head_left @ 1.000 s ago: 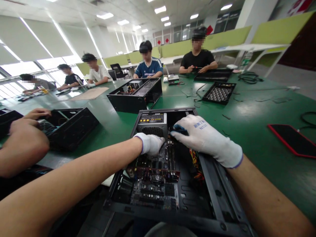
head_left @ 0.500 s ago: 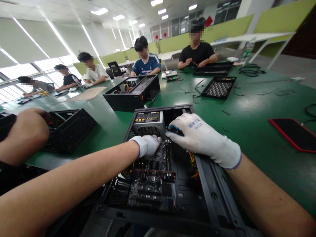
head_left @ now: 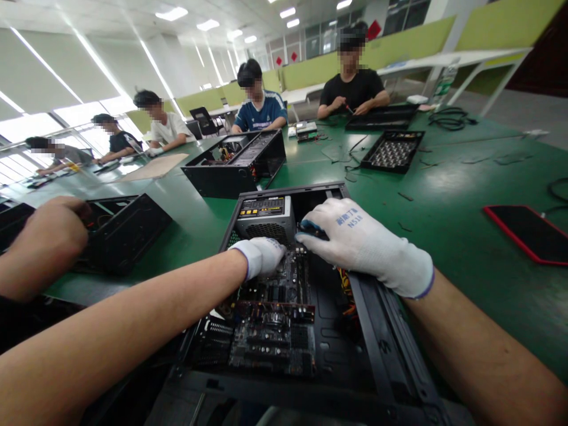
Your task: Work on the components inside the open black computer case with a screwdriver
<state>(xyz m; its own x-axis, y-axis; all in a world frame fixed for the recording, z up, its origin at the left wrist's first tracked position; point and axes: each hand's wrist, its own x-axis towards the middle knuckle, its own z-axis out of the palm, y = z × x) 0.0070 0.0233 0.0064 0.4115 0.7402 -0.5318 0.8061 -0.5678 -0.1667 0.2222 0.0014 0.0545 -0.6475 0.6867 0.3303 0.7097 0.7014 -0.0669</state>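
An open black computer case (head_left: 373,349) lies in front of me with a motherboard (head_left: 277,293) inside. A silver power supply (head_left: 265,216) with a black and yellow label sits at its far end. My left hand (head_left: 265,255), in a white glove, reaches down between the power supply and the motherboard. Its fingers are bent together, and the tips are hidden. My right hand (head_left: 350,239), in a white glove with blue fingertips, arches over the case's right rail beside the power supply. Thumb and fingers close toward each other; what lies between them is too dark to make out.
A second open case (head_left: 235,163) stands beyond mine. Another person's hand (head_left: 51,236) works over a case (head_left: 119,231) at left. A black tray (head_left: 393,152), coiled cable (head_left: 452,119) and red-edged black device (head_left: 528,232) lie on the green table. Coworkers sit across.
The whole view has shifted slightly. Both hands keep nearly the same places in the case, and the other person's hand at left has moved a little.
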